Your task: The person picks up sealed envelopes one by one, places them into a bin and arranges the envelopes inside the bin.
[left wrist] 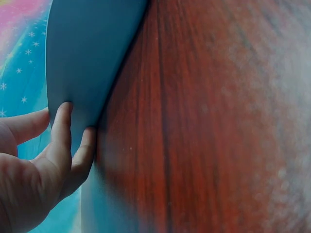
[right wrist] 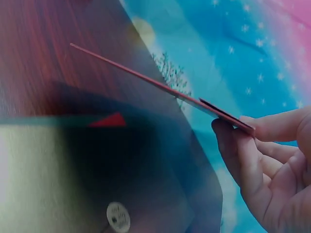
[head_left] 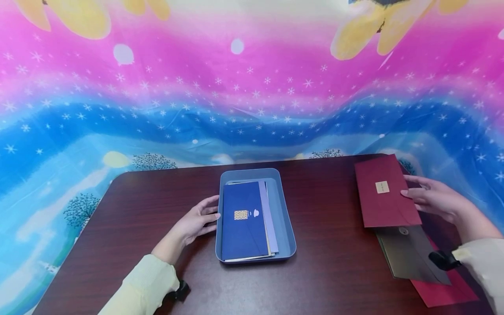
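Note:
In the head view my right hand (head_left: 441,197) pinches a dark red envelope (head_left: 383,203) by its right edge, thumb on the near face. The right wrist view shows that envelope (right wrist: 160,87) edge-on, raised above the pile, between thumb and fingers (right wrist: 249,167). My left hand (head_left: 197,222) rests its fairly straight, spread fingertips against the left side of a blue-grey tray (head_left: 287,236). Its fingers (left wrist: 60,131) touch the tray's outer wall (left wrist: 87,53) in the left wrist view. Inside the tray lies a navy blue envelope (head_left: 244,236) on top of several others, a lilac one (head_left: 269,218) showing beside it.
Below the raised envelope, a grey-brown envelope (head_left: 413,256) with a round seal overlaps a brighter red envelope (head_left: 445,291) at the table's right. The dark wooden table (head_left: 330,280) ends at the back against a hanging cloth (head_left: 252,96) with snowflakes.

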`<act>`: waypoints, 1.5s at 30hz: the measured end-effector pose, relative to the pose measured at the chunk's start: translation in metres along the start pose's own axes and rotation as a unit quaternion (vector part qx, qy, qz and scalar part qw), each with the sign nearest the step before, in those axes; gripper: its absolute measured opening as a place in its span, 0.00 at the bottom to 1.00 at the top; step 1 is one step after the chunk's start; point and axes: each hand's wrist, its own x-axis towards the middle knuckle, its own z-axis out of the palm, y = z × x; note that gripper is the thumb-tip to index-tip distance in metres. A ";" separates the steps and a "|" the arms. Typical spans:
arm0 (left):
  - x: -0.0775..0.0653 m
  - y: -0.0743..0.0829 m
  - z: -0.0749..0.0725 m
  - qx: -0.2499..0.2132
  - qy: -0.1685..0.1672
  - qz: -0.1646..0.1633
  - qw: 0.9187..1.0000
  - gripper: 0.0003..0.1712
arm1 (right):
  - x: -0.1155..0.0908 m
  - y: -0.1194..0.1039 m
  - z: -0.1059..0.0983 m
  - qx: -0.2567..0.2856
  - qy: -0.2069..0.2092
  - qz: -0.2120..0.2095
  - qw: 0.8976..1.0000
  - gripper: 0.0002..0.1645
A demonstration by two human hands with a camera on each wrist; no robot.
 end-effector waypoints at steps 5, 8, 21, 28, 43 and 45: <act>0.000 0.000 0.000 0.000 0.000 0.001 1.000 0.36 | -0.001 -0.014 0.009 0.017 0.003 -0.024 1.000 0.46; 0.000 0.000 0.000 0.001 0.000 0.002 1.000 0.36 | -0.003 -0.022 0.016 0.023 0.007 -0.041 0.999 0.43; 0.000 0.000 0.000 -0.001 -0.001 0.002 1.000 0.37 | -0.005 -0.053 0.049 0.121 -0.036 -0.113 0.985 0.34; 0.000 0.000 -0.001 -0.002 -0.004 0.001 1.000 0.37 | 0.001 -0.066 0.069 0.141 -0.067 -0.128 0.979 0.33; 0.001 -0.001 -0.001 -0.001 -0.002 0.002 1.000 0.37 | 0.010 -0.096 0.121 0.178 -0.130 -0.122 0.968 0.39; 0.001 -0.001 -0.001 -0.001 -0.001 0.001 1.000 0.37 | 0.011 -0.099 0.127 0.185 -0.135 -0.119 0.966 0.41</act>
